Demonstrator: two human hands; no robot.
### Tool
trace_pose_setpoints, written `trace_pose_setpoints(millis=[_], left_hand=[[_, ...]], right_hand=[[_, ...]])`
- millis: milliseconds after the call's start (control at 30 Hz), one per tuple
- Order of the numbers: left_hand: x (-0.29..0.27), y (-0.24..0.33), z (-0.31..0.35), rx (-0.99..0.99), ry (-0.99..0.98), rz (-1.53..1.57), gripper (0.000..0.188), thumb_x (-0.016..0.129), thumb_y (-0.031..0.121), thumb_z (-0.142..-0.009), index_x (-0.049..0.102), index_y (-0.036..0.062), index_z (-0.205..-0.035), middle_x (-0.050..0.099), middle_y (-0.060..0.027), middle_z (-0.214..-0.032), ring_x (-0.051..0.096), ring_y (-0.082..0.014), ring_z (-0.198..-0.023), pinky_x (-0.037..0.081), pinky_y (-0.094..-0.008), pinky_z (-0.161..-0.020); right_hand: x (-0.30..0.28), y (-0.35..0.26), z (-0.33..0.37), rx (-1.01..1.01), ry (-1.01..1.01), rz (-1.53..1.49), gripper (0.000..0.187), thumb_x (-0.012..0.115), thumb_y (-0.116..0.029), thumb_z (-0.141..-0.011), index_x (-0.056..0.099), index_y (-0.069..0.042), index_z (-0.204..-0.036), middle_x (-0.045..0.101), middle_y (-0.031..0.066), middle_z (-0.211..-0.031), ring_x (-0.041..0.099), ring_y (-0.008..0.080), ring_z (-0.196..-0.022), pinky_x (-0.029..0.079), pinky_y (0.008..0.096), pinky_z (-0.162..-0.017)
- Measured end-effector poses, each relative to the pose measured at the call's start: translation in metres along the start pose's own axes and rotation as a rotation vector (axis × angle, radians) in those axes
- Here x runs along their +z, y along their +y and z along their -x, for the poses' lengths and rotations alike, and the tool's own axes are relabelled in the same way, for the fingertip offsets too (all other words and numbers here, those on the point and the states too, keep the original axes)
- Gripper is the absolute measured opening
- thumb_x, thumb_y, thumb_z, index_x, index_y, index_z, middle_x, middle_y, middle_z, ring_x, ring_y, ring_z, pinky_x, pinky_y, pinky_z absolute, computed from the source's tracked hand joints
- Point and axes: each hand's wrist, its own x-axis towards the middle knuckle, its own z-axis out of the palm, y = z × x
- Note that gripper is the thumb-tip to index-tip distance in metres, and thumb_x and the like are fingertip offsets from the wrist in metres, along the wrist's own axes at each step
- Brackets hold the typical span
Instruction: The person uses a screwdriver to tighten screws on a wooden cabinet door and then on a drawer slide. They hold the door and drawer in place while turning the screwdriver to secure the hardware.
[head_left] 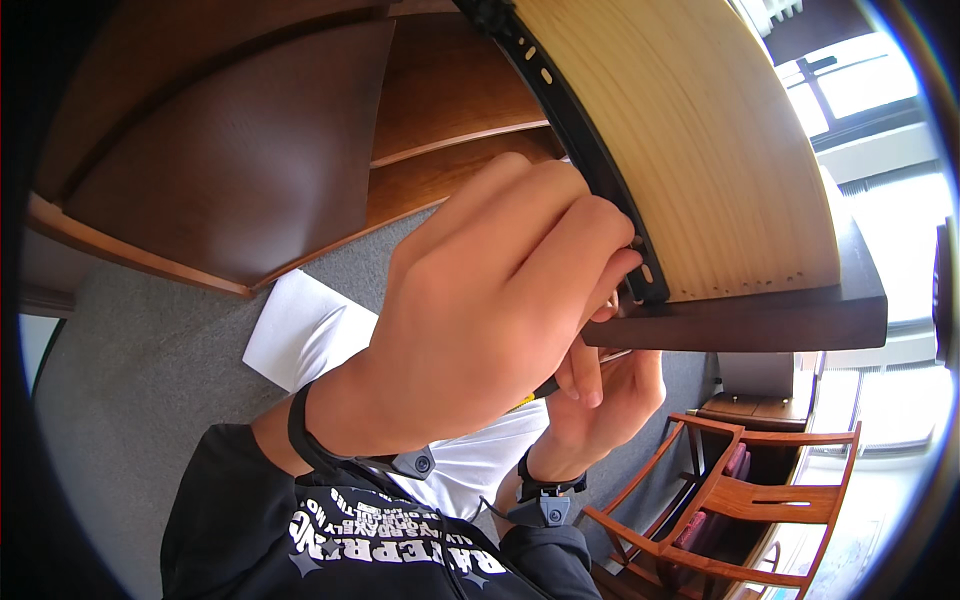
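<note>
Black metal rail (585,150), long and narrow, pierced with small slots, fixed along the edge of a pale pine panel (690,140) with fine straight grain. Runs from far centre down to near right, curved by the lens, lower end meeting a dark brown shelf edge (760,320). Lower end pinched under fingertips of the left hand (490,310); right hand (600,395) just below.

No packages, labels, signs or screens can be seen anywhere in this view. The only lettering is white print on the person's black sleeve (390,550), low in the frame.
</note>
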Motion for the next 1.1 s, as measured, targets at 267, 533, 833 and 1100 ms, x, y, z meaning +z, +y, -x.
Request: trace_pose_setpoints(millis=[267,533,833,1100], left_hand=[[-0.0017,0.0004,-0.0008,-0.005,-0.013,-0.007,0.025,0.079,-0.006,-0.061,0.066,0.0016,-0.081,0.06,-0.0076,-0.071,0.056,-0.0207,-0.061,0.043,-0.0293,-0.053],[0.0033,0.0037,-0.0006,0.026,0.026,-0.07,0.024,0.079,-0.006,-0.062,0.065,0.0011,-0.081,0.058,-0.0084,-0.071,0.055,-0.0215,-0.062,0.043,-0.0305,-0.053],[0.0041,0.0009,-0.0007,0.018,0.051,-0.048,0.025,0.079,-0.005,-0.06,0.065,0.0007,-0.079,0.059,-0.0086,-0.071,0.055,-0.0234,-0.062,0.042,-0.0316,-0.052],[0.0051,-0.0013,-0.0016,0.104,0.053,-0.082,0.026,0.08,-0.004,-0.058,0.066,0.0004,-0.078,0.059,-0.0091,-0.072,0.055,-0.0233,-0.062,0.042,-0.0309,-0.052]], right_hand=[[0.0026,0.0002,0.0022,-0.001,0.027,-0.041,0.035,0.037,-0.016,-0.098,0.052,0.014,-0.108,0.056,0.0257,-0.104,0.035,0.0087,-0.04,0.029,0.0218,-0.04],[0.0022,-0.0002,0.0019,-0.006,0.036,-0.029,0.036,0.037,-0.017,-0.098,0.052,0.014,-0.108,0.055,0.0261,-0.105,0.035,0.0092,-0.04,0.029,0.0226,-0.041],[0.0057,-0.0024,0.0025,0.002,0.065,-0.009,0.035,0.038,-0.016,-0.097,0.051,0.015,-0.11,0.057,0.0257,-0.103,0.036,0.0097,-0.04,0.029,0.023,-0.041],[0.004,-0.0016,0.0008,0.016,0.044,-0.056,0.036,0.037,-0.016,-0.098,0.048,0.014,-0.116,0.056,0.0266,-0.103,0.036,0.0099,-0.039,0.029,0.0225,-0.04]])
